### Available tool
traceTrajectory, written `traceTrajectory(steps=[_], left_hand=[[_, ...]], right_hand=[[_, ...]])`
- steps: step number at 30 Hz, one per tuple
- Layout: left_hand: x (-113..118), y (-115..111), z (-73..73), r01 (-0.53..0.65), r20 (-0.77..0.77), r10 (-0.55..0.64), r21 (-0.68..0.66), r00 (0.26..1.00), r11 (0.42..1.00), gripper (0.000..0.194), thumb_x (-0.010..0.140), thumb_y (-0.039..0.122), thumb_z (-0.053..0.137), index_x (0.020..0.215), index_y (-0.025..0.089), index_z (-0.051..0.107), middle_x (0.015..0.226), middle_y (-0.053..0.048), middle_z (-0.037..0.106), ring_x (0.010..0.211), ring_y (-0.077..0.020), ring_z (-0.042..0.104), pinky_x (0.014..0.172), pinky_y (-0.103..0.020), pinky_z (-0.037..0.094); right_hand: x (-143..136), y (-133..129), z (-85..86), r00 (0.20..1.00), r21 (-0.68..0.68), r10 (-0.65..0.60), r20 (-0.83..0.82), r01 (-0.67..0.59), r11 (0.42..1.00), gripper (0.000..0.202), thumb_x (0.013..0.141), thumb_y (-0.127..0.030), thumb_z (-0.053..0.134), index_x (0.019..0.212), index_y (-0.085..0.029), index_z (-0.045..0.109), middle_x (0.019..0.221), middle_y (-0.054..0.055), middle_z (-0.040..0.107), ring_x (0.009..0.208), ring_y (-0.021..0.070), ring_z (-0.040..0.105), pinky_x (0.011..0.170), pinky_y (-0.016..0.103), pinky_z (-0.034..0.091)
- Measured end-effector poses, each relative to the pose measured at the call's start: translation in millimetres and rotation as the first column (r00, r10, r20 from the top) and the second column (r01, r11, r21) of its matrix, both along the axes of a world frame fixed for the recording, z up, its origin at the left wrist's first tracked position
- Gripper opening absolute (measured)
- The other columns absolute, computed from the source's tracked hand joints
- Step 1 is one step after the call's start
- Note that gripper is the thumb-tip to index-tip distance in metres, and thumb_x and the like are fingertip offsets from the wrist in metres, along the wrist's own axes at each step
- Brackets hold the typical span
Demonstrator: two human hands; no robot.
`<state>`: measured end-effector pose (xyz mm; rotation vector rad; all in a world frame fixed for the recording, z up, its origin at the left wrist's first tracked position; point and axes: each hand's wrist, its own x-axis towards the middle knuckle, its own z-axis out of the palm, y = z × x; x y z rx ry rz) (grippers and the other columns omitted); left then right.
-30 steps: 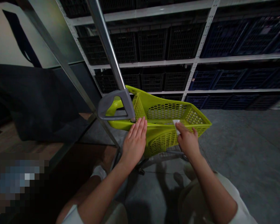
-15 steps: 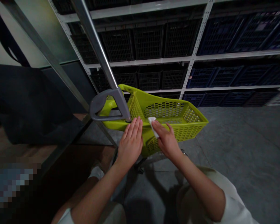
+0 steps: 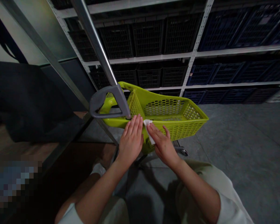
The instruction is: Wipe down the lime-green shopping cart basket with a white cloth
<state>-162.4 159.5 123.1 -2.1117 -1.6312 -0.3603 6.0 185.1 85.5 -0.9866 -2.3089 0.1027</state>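
A lime-green shopping cart basket (image 3: pixel 179 127) with honeycomb holes stands in front of me. Flat against its near side, close to the handle end, rests my left hand (image 3: pixel 131 140), fingers stretched out and together, holding nothing. Just to the right, my right hand (image 3: pixel 164 147) presses a white wipe (image 3: pixel 150 130) against the near rim and side wall, fingers extended over it and thumb raised. Part of the wipe is hidden under those fingers. The cart's grey plastic handle bracket (image 3: pixel 121 99) sits left of my left hand, joined to a metal bar (image 3: pixel 95 43).
White metal shelving (image 3: pixel 151 59) behind the cart holds several black crates (image 3: pixel 148 37) and dark blue crates (image 3: pixel 226 73). A cart wheel (image 3: pixel 184 151) shows below the basket. On the left are a metal post (image 3: pixel 44 53) and dark sheeting (image 3: pixel 28 99). Grey concrete floor (image 3: pixel 242 130) spreads to the right.
My right hand has slid left and slightly down along the basket's near side with the wipe, closer to my left hand. My left hand stays nearly where it was.
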Motion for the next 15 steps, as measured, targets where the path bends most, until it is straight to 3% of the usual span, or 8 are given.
traceTrajectory(steps=[3, 6, 8, 10, 13, 15], left_hand=[[-1, -2, 1.9, 0.008, 0.004, -0.008, -0.007, 1.000, 1.000, 0.065, 0.095, 0.020, 0.042, 0.156, 0.004, 0.024, 0.165, -0.013, 0.024, 0.154, -0.0259, 0.021, 0.126, -0.042, 0.021], [0, -2, 2.6, 0.007, 0.018, -0.006, -0.016, 1.000, 1.000, 0.066, 0.095, 0.021, 0.042, 0.156, 0.003, 0.024, 0.165, -0.013, 0.024, 0.154, -0.0261, 0.020, 0.126, -0.042, 0.021], [1, -2, 2.0, 0.000, 0.031, 0.001, -0.024, 1.000, 1.000, 0.067, 0.095, 0.022, 0.043, 0.156, 0.003, 0.024, 0.165, -0.014, 0.024, 0.154, -0.0261, 0.020, 0.126, -0.042, 0.021], [2, -1, 0.7, -0.008, 0.046, 0.009, -0.028, 0.999, 1.000, 0.068, 0.094, 0.022, 0.044, 0.156, 0.003, 0.023, 0.165, -0.014, 0.023, 0.154, -0.0261, 0.019, 0.126, -0.043, 0.020], [4, 0, -1.5, -0.016, 0.059, 0.017, -0.020, 0.998, 1.000, 0.069, 0.093, 0.021, 0.045, 0.156, 0.003, 0.022, 0.165, -0.014, 0.023, 0.154, -0.0258, 0.018, 0.126, -0.042, 0.020], [5, 0, -2.4, -0.020, 0.062, 0.020, -0.008, 0.998, 1.000, 0.068, 0.093, 0.020, 0.044, 0.156, 0.003, 0.022, 0.165, -0.014, 0.024, 0.154, -0.0256, 0.018, 0.126, -0.043, 0.020]], right_hand=[[25, 18, 0.2, 0.973, -0.078, -0.232, -0.014, 0.230, 0.970, 0.074, 0.077, -0.001, 0.036, 0.149, -0.017, 0.043, 0.153, 0.012, 0.047, 0.143, 0.0195, 0.042, 0.121, 0.053, 0.017], [51, 40, -0.1, 0.878, -0.140, -0.479, -0.004, 0.474, 0.869, 0.060, 0.081, -0.004, 0.038, 0.137, -0.019, 0.056, 0.143, 0.013, 0.058, 0.134, 0.0248, 0.053, 0.118, 0.062, 0.017], [53, 46, -1.0, 0.844, -0.140, -0.536, -0.005, 0.530, 0.836, 0.057, 0.081, -0.005, 0.039, 0.133, -0.019, 0.058, 0.141, 0.013, 0.060, 0.133, 0.0264, 0.055, 0.117, 0.065, 0.015], [40, 44, -2.1, 0.874, -0.111, -0.485, -0.019, 0.480, 0.870, 0.062, 0.080, -0.003, 0.038, 0.138, -0.017, 0.055, 0.145, 0.014, 0.057, 0.137, 0.0253, 0.051, 0.118, 0.063, 0.014], [4, 29, -2.0, 0.967, -0.042, -0.253, -0.039, 0.252, 0.967, 0.076, 0.075, 0.000, 0.036, 0.149, -0.014, 0.041, 0.154, 0.013, 0.046, 0.147, 0.0197, 0.036, 0.122, 0.052, 0.016], [-15, 20, 0.2, 0.993, -0.007, -0.108, -0.040, 0.108, 0.994, 0.082, 0.072, 0.001, 0.035, 0.153, -0.013, 0.034, 0.158, 0.012, 0.040, 0.151, 0.0165, 0.027, 0.122, 0.047, 0.017]])
